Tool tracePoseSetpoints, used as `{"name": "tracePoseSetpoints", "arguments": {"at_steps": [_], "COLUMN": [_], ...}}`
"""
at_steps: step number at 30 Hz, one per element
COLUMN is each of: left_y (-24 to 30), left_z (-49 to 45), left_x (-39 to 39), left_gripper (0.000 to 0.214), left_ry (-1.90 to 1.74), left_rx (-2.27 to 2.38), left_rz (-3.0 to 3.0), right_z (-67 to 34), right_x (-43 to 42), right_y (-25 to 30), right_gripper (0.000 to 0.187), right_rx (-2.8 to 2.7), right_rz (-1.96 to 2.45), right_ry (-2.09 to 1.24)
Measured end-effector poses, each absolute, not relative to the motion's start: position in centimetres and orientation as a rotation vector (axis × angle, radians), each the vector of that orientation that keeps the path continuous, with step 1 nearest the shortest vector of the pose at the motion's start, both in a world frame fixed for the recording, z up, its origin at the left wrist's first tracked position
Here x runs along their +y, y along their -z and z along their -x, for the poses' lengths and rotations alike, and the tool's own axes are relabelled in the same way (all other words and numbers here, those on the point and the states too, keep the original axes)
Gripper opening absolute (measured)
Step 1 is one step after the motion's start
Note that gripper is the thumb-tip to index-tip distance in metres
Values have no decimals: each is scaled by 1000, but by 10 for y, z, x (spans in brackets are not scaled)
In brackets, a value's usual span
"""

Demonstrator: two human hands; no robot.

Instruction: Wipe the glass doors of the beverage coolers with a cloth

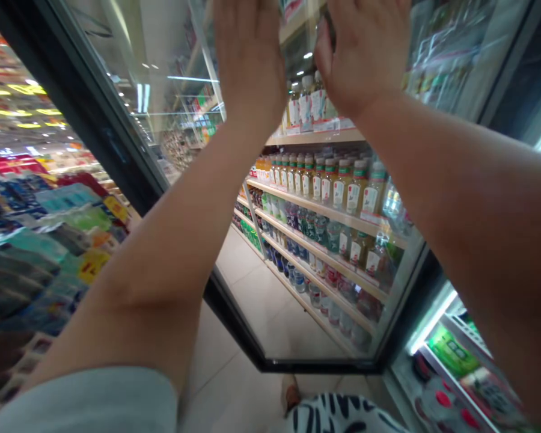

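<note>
Both of my arms reach up in front of a glass door (293, 337) with a black frame. At the top of the view my left hand (251, 66) is flat with its fingers stretched upward, their tips cut off by the edge. Beside it, to the right, my right hand (365, 51) is also raised, thumb apart and the fingertips out of view. Neither hand shows anything held. The palms appear to lie against or very near the glass; contact is not clear. Rows of bottles (338, 186) on shelves show in the glass.
The door stands swung out from a lit cooler (460, 361) holding packaged goods at the lower right. On the left, bagged products (49, 240) fill a display, blurred. Below lies a pale tiled floor (234, 391), with a foot (291, 391) and patterned clothing (342, 415).
</note>
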State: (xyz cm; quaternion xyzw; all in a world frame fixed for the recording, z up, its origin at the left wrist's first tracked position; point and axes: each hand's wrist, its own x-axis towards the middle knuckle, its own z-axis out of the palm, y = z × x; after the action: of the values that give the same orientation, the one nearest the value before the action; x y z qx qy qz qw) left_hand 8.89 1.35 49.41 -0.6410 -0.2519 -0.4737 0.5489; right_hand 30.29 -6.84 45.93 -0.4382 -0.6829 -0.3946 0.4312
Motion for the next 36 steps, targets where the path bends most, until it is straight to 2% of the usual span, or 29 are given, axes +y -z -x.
{"name": "tracePoseSetpoints", "arguments": {"at_steps": [2, 4, 8, 10, 14, 16, 19, 22, 25, 28, 30, 33, 34, 36], "left_y": [-467, -468, -504, -495, -445, -439, -447, -432, -404, -407, -419, -413, -401, -371], "left_z": [-106, -106, -73, -67, -73, -65, -43, -39, -48, -39, -24, -11, -13, -20], "left_x": [-13, -23, -6, -7, -36, -43, -34, -29, -36, -37, -29, -19, -20, -28], "left_gripper": [52, 54, 53, 51, 53, 54, 57, 54, 51, 51, 54, 51, 52, 54], "left_ry": [882, 722, 1085, 1172, 741, 582, 755, 978, 765, 581, 713, 1111, 1167, 1041], "left_rx": [-590, -594, -956, -999, -578, -467, -639, -745, -570, -463, -497, -608, -630, -638], "left_rz": [1617, 1641, 1417, 1368, 1660, 1696, 1515, 1381, 1635, 1769, 1692, 1457, 1454, 1617], "right_z": [-302, -302, -302, -304, -305, -305, -305, -306, -305, -306, -306, -307, -308, -308], "right_x": [-68, -68, -70, -69, -66, -65, -62, -60, -59, -59, -60, -59, -59, -58], "right_y": [-459, -459, -459, -458, -454, -453, -453, -454, -456, -457, -456, -454, -453, -453], "right_gripper": [65, 64, 63, 61, 62, 63, 62, 61, 62, 64, 64, 62, 62, 63], "right_rx": [-1696, -1697, -1691, -1682, -1678, -1678, -1670, -1664, -1682, -1690, -1684, -1671, -1673, -1679], "right_rz": [1087, 1096, 1129, 1084, 1030, 1017, 999, 986, 992, 993, 963, 917, 923, 940], "right_ry": [987, 985, 976, 1007, 1053, 1055, 1041, 1025, 1010, 997, 1003, 1035, 1035, 1035]}}
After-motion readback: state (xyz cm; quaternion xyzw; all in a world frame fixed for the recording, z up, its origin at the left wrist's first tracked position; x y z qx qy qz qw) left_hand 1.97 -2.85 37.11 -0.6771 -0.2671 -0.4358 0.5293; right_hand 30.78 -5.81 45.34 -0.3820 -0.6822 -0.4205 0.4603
